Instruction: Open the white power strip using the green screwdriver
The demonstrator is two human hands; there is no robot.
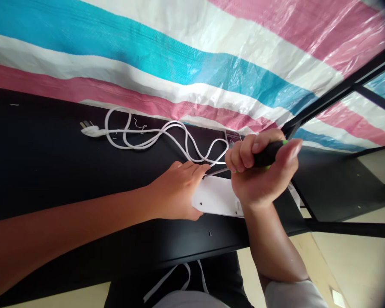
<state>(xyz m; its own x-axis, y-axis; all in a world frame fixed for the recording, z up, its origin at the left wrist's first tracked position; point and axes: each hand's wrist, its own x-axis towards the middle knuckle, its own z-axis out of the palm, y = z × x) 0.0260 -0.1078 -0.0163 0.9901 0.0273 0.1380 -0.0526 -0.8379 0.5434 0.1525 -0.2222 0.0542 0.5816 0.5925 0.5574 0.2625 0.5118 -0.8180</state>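
Observation:
A white flat power strip lies on the black table near its front edge. My left hand presses on the strip's left end, fingers curled over its far corner. My right hand is wrapped round the black and green handle of a screwdriver. Its metal shaft runs left and down to the strip's far left corner, beside my left fingertips. The strip's white cord loops across the table to a white plug at the left.
A pink, white and blue striped plastic sheet hangs behind the table. A black metal frame stands at the right. One small black screw lies on the table near the front edge.

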